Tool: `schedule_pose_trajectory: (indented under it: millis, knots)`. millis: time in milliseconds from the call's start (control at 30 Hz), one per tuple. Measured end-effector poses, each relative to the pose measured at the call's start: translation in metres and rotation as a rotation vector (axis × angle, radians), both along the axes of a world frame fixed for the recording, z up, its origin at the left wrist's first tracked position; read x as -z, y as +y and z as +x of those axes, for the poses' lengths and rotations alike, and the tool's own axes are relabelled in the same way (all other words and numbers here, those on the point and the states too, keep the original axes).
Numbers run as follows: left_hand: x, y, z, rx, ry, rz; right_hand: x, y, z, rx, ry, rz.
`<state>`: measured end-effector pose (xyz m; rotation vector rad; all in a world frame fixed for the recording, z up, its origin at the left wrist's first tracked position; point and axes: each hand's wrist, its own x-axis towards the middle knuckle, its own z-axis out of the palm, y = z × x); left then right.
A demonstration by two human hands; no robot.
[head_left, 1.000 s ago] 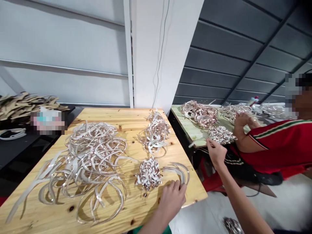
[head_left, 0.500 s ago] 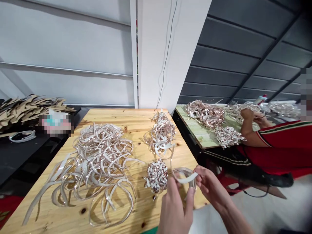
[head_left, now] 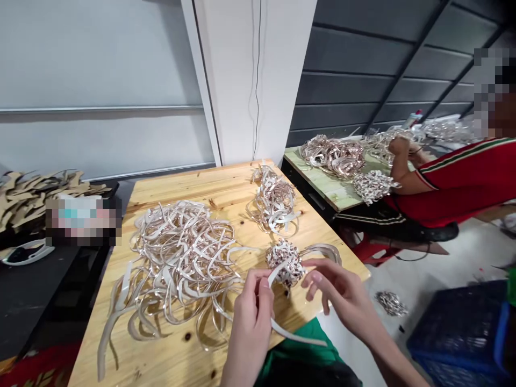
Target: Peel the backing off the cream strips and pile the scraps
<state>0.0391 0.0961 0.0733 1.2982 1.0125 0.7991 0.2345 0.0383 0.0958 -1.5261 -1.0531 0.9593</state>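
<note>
My left hand [head_left: 253,303] pinches a long strip [head_left: 298,336], pale on one face, between thumb and fingers. One end rises in front of a bristly cluster of short shiny rose-gold and white pieces [head_left: 284,252]; the other hangs past the table's edge. Just right of the cluster, my right hand [head_left: 332,287] is open, its fingers apart and curved, with nothing visible in them. Behind its fingers a curved bundle of strips [head_left: 328,250] lies on the wooden table [head_left: 189,180]. A big tangled heap of strips [head_left: 185,258] spreads to the left.
A smaller pile of strips [head_left: 276,196] lies toward the table's far right corner. At a neighbouring table [head_left: 338,199] sits a person in a red shirt [head_left: 463,177]. A blue crate [head_left: 459,328] stands on the floor at right. Brown cut pieces [head_left: 44,193] lie on a dark surface at left.
Both hands were at the curled strips right of the cluster. My left hand has come left with a single strip, and my right hand's fingers have opened. The view has shifted too.
</note>
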Motion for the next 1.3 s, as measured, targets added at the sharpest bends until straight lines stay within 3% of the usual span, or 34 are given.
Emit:
schedule_pose_trajectory:
  millis: [167,267,367,467,567,667,800,867,933,1033,1167,1300]
  knots:
    - [0.006,-0.006,-0.018,0.006,0.015,0.029,-0.008,0.018,-0.027,0.075,-0.490,0.179]
    - [0.006,-0.006,-0.027,0.017,0.010,0.016,-0.001,0.022,-0.032,0.051,-0.655,0.242]
    - [0.004,0.003,-0.038,0.130,0.029,-0.036,0.005,0.023,-0.027,-0.012,-0.733,0.262]
    - [0.000,0.011,-0.047,0.110,0.211,0.099,0.002,0.021,-0.019,-0.171,-0.570,0.129]
    - [-0.003,0.006,-0.046,-0.146,0.524,0.485,-0.006,0.015,-0.014,-0.294,-0.235,-0.045]
    - [-0.008,-0.010,-0.033,-0.368,0.748,0.828,-0.013,0.010,-0.013,-0.298,0.036,-0.064]
    - [-0.016,-0.022,-0.022,-0.546,0.609,1.088,-0.016,0.006,-0.015,-0.321,0.270,-0.056]
    - [-0.019,-0.021,-0.023,-0.419,0.491,1.178,-0.014,0.004,-0.016,-0.359,0.337,-0.070]
    - [-0.019,-0.019,-0.025,-0.147,0.403,1.145,-0.009,-0.001,-0.016,-0.394,0.379,-0.073]
    - [-0.015,-0.020,-0.020,0.138,0.235,0.811,-0.001,-0.009,-0.019,-0.458,0.314,-0.026]
    - [-0.007,-0.026,-0.005,0.162,0.109,0.536,0.007,-0.015,-0.020,-0.483,0.054,0.110]
    - [-0.005,-0.025,0.004,0.192,0.029,0.392,0.007,-0.009,-0.017,-0.460,0.012,0.156]
